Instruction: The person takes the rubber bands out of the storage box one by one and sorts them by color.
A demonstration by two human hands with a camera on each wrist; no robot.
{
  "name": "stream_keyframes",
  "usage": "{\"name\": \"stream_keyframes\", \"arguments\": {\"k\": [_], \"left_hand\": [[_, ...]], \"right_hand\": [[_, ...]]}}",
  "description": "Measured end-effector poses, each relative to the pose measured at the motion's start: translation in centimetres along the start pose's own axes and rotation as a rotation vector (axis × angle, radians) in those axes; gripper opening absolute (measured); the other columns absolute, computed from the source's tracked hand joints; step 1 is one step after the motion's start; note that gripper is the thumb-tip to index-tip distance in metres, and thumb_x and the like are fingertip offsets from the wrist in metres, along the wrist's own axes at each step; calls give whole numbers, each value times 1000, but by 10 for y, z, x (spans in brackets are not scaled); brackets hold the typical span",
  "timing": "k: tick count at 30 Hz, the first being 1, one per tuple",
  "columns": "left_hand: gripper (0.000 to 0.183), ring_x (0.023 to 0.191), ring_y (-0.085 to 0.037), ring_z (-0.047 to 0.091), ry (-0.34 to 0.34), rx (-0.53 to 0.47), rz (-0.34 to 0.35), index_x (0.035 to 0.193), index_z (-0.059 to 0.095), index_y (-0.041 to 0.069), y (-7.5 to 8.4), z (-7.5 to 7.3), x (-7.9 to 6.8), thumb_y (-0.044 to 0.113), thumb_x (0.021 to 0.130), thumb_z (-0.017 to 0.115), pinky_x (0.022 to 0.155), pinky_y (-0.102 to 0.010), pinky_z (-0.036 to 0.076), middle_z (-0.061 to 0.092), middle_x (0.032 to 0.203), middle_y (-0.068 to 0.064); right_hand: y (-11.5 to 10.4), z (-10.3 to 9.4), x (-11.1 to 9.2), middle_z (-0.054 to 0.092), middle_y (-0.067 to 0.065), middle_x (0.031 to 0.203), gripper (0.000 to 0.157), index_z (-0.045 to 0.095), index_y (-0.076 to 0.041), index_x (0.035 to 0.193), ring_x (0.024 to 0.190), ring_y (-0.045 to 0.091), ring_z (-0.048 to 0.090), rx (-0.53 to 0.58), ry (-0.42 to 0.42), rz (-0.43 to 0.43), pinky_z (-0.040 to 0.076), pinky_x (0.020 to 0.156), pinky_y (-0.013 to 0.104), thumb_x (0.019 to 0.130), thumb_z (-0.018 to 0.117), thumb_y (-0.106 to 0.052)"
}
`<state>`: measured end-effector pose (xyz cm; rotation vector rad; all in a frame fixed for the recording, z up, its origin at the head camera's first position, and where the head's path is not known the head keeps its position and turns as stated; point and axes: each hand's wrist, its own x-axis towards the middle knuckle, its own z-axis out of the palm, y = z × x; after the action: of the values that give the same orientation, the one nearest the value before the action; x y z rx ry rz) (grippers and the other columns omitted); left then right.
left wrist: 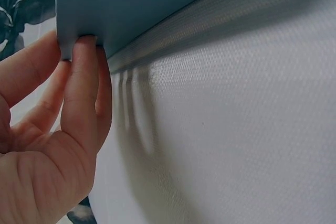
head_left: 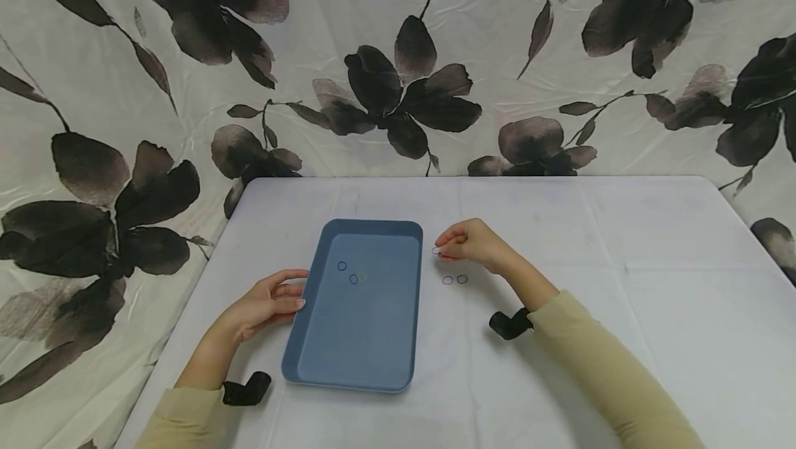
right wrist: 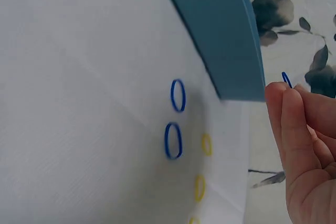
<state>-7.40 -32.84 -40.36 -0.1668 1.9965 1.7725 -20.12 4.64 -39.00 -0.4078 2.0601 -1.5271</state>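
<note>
My right hand (head_left: pixel 475 243) pinches a thin blue ring (right wrist: pixel 286 80) between thumb and fingertips, just off the right side of a blue tray (head_left: pixel 357 345). Two more blue rings, one of them this ring (right wrist: pixel 173 140), lie on the white cloth below that hand. Several yellow rings (right wrist: pixel 199 188) lie near them in the right wrist view. Inside the tray are two blue rings (head_left: pixel 342 266) and a faint yellow ring (head_left: pixel 363 276). With fingers nearly straight, my left hand (head_left: pixel 264 304) touches the tray's left side; its fingertips meet the wall (left wrist: pixel 152 3) in the left wrist view.
A white cloth (head_left: pixel 560 228) covers the table under the tray. Behind it hangs a floral-patterned sheet (head_left: pixel 510 14). Black wrist devices, such as the right one (head_left: pixel 510 325), jut inward from both tan sleeves (head_left: pixel 597 359).
</note>
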Motion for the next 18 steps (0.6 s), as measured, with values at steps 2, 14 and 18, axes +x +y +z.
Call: {"name": "stream_keyframes", "arguments": {"k": [2,14,18], "left_hand": [[67,90,-12,60,1,0,0,142,24,-5,0,0,0,-1,87,61,75,-28,51,58,109,-9],[67,92,-14,60,2,4,2,142,24,-5,2,1,-1,-1,87,60,76,-29,51,57,113,-11],[67,93,-13,60,0,6,3,142,23,-5,2,1,-1,-1,87,60,77,-29,51,57,113,-12]], "right_hand": [[4,-4,-3,68,18,89,18,61,14,103,77,19,66,-7,3,0,52,78,38,87,58,7],[28,-22,-17,67,10,80,19,60,16,102,75,15,66,4,11,15,53,74,31,85,60,6],[35,-26,-20,67,7,78,19,61,16,100,75,12,65,-6,9,8,53,74,30,84,61,5]]}}
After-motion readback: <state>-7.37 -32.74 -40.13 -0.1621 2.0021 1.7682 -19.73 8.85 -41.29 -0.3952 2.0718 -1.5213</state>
